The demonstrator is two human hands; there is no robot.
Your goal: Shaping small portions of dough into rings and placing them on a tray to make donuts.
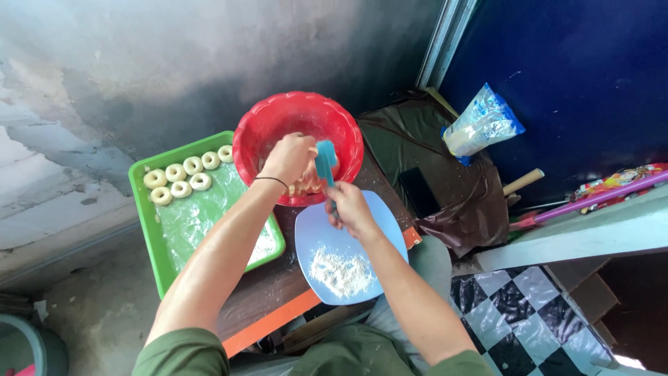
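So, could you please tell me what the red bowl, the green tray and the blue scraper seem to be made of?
The red bowl looks like glossy moulded plastic: bright even colour and a scalloped rim. The green tray also seems plastic, with a thin raised rim, lined with a clear shiny film. The blue scraper, held in the right hand, appears to be smooth plastic, though it could be silicone.

A clear bag of white powder (481, 125) leans on the blue wall (577, 76) (beside a wooden handle (522, 182)).

both bare forearms extend forward, left hand (289, 159) and right hand (350, 209) curled closed.
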